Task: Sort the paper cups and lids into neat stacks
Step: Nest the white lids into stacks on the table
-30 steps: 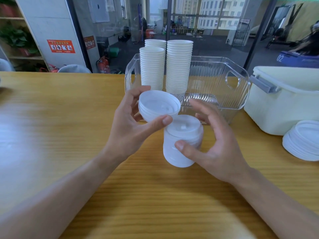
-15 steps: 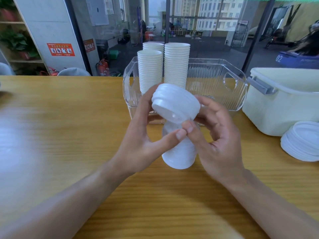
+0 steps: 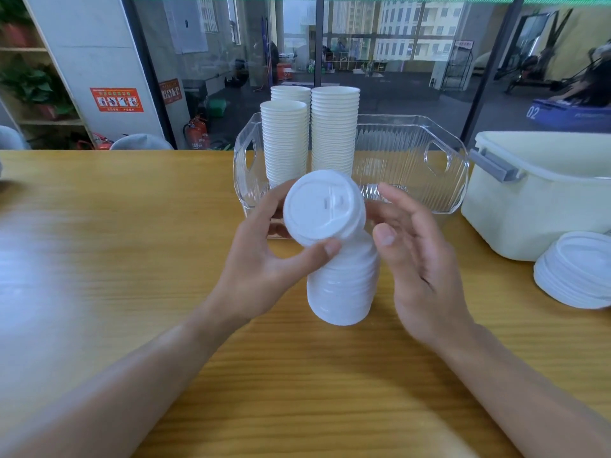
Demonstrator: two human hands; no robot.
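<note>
The left hand's (image 3: 264, 259) fingers (image 3: 330, 248) are curled round a small bunch of lids (image 3: 324, 206), thumb pinching the near rim, with the lids' tops tilted toward the camera. A second ago the bunch faced the other way, its hollow underside showing, so it has been flipped over and brought above the lid stack (image 3: 344, 282) standing on the table (image 3: 132, 259) at mid-frame. The right hand (image 3: 423, 269), which steadied that stack a second ago, has let go: its fingers are spread and relaxed just right of the stack, holding nothing. The bunch looks ready to be pressed down onto the stack. Behind stand cup stacks (image 3: 310, 140) in a clear bin (image 3: 413, 166); more lids (image 3: 575, 269) lie at the right edge beside a white tub (image 3: 529, 209).
</note>
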